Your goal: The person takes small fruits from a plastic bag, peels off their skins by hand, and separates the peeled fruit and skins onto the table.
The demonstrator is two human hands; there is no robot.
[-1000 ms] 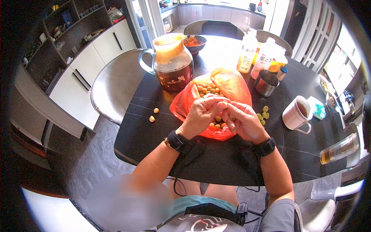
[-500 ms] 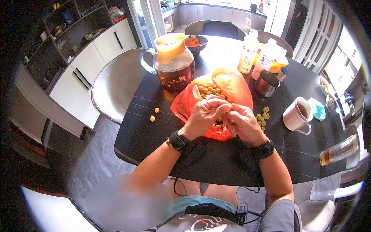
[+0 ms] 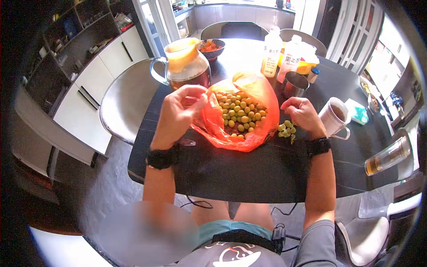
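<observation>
A translucent red plastic bag (image 3: 212,133) lies open on the dark table, full of small round yellow-green fruits (image 3: 242,111). My left hand (image 3: 178,113) is at the bag's left edge, thumb and fingertips brought together. Whether they pinch the plastic or something small is hidden. Right of the bag, my right hand (image 3: 304,115) hovers with its fingers curled closed, and I cannot make out what is in them. Just below it lies a small heap of light green roundish pieces (image 3: 287,130).
Behind the bag stand a glass pitcher (image 3: 189,71) of dark liquid, a bowl (image 3: 211,52) of orange food and two drink bottles (image 3: 270,55). To the right are a metal cup (image 3: 295,84), a white mug (image 3: 331,116) and a glass tumbler (image 3: 388,155) on its side.
My hands were together above the bag and have parted, the left to the bag's left edge, the right over the green pieces. The fruits are now uncovered. The view has shifted slightly.
</observation>
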